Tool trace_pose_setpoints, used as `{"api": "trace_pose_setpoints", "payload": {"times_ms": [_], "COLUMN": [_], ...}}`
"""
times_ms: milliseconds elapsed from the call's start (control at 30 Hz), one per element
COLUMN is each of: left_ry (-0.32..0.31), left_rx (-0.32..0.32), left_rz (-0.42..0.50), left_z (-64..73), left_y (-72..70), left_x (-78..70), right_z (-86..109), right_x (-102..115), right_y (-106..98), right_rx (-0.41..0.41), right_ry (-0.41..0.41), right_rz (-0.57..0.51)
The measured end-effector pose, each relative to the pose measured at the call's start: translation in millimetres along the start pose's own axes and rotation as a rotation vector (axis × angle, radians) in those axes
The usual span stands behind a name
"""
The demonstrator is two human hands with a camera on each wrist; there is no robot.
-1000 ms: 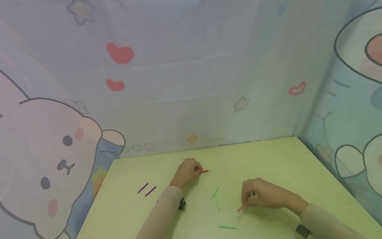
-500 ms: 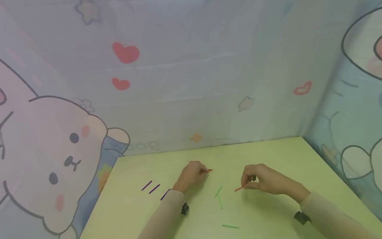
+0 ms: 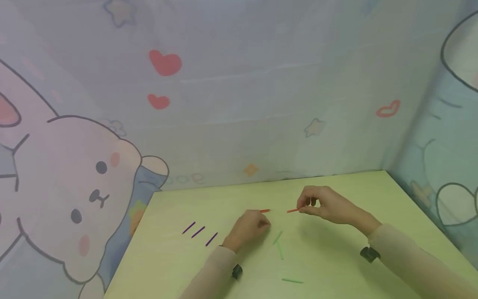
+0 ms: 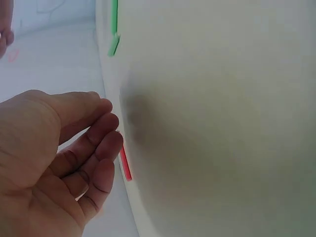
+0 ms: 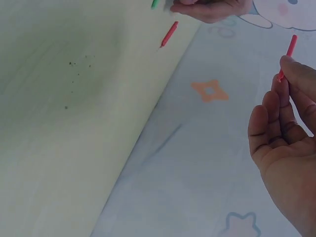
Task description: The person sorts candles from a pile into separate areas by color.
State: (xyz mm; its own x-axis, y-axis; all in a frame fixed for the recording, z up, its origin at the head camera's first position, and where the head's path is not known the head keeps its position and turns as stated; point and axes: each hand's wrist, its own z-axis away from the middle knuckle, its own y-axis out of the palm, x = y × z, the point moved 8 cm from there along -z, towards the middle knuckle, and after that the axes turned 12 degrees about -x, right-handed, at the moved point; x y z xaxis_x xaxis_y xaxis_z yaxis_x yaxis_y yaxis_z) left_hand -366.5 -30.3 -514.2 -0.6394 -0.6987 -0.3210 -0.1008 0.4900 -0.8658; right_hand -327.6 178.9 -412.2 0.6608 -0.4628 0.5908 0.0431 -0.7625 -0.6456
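Note:
My right hand is raised over the table and pinches a thin red candle between thumb and index finger. Its free end points left in the head view. A second red candle lies on the table just past my left hand. The left hand's fingers are relaxed and hold nothing; in the left wrist view the candle shows beyond the fingertips. Two green candles lie in front of that hand, nearly end to end. A third green candle is closer to the front.
Several things stay to the left: purple candles lie slanted in a row on the yellow-green table. A cartoon-printed cloth hangs behind the table, and another printed cloth borders its right side.
My left hand has let go of its red candle and drawn back toward the front. The right hand has carried the other red candle up and toward the back of the table.

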Motion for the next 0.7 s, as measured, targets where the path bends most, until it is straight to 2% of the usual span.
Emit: {"api": "trace_pose_setpoints", "payload": {"times_ms": [100,200,333,700], "left_ry": [0.019,0.005,-0.041,-0.131], "left_rx": [0.008,0.016,0.022,-0.001], "left_rz": [-0.003,0.021,0.068,0.081], "left_z": [2.3,4.0,5.0,9.4], "left_y": [3.7,6.9,9.6,11.5], "left_x": [-4.5,-7.7,-12.6,-23.9], "right_z": [-7.8,-16.9,-29.7,-55.6], "right_x": [-1.6,-2.9,-1.7,-5.7], "right_y": [0.8,2.6,5.5,20.6], "right_rx": [-0.011,-0.027,-0.046,-0.090], "right_ry": [0.010,0.022,0.024,0.000], "right_rz": [0.004,0.010,0.015,0.002]}}
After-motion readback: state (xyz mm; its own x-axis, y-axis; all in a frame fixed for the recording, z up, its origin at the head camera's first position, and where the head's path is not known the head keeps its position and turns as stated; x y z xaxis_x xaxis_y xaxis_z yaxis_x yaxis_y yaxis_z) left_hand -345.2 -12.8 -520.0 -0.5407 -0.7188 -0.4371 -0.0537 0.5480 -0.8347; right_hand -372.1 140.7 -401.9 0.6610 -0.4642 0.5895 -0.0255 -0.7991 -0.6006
